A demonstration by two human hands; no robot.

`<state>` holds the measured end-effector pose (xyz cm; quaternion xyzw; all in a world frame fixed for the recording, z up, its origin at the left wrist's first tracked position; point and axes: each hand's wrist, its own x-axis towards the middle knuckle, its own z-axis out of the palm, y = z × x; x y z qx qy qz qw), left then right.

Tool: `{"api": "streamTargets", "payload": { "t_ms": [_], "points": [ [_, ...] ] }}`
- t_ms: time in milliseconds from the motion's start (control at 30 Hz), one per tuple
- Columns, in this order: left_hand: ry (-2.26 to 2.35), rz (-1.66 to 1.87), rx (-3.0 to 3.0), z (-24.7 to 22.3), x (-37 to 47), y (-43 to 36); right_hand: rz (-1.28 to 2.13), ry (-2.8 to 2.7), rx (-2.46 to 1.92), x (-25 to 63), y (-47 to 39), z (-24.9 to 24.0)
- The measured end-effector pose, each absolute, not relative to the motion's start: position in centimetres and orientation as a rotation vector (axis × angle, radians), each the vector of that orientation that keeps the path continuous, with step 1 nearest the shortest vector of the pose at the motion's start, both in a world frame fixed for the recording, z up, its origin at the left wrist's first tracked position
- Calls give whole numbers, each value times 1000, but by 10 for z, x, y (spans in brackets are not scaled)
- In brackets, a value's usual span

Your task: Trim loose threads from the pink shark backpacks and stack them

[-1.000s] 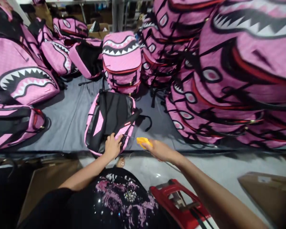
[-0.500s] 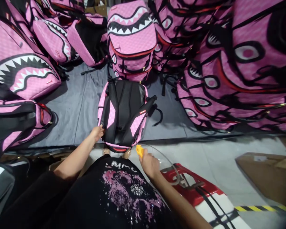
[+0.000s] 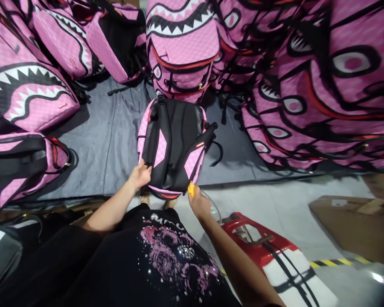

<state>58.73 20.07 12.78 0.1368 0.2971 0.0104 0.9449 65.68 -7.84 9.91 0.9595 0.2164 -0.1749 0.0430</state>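
Backpack (image 3: 183,132) lies back-side up at the front edge of the cloth-covered table (image 3: 92,149); its inside is hidden. The left hand (image 3: 140,175) pinches its side; the right hand (image 3: 199,203) grips a yellow tool (image 3: 191,188) near its corner.

Grey cloth-covered table (image 3: 92,123) with pink-and-black backpacks (image 3: 183,136) on it

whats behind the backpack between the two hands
Behind that backpack is a stack of pink backpacks, its top one showing a toothed mouth. Part of the stack's base, covered by the nearer one, is hidden.
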Motion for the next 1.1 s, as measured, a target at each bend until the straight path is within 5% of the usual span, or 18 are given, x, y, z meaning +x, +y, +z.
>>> {"api": "streamTargets", "payload": {
  "t_ms": [600,933,1100],
  "points": [
    [395,-153,240,126,604,198,-721,332,3064,640,-103,137],
    [430,-157,325,134,609,198,-1132,334,3249,528,-144,148],
    [558,-207,829,162,584,188,-1245,308,3080,536,-114,145]
  ]
}}
